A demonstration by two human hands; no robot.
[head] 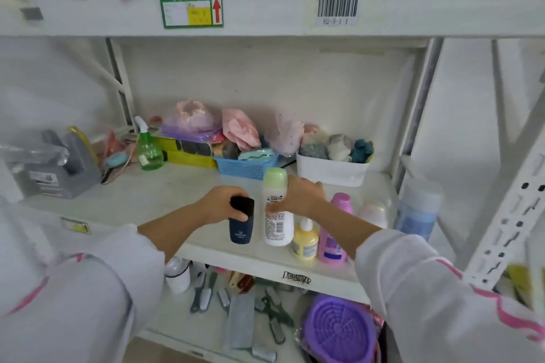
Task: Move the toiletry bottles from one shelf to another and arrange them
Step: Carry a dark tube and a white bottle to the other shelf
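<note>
On the front of the middle shelf (165,194) my left hand (219,205) grips the black cap of a dark blue bottle (241,230) that stands upright. Just to its right, my right hand (300,196) is wrapped around a tall white bottle with a pale green cap (275,185), also upright on the shelf. Right of that stand a small yellow pump bottle (305,240), a pink bottle (334,241), a pale pink bottle (373,212) partly hidden behind my forearm, and a blue-labelled bottle (417,209) at the shelf's right end.
At the back of the shelf sit a green spray bottle (149,147), a blue basket (244,166), a white bin of sponges (331,172) and bagged items. A grey pack (56,168) lies left. The lower shelf holds brushes (206,295) and a purple lid (339,330).
</note>
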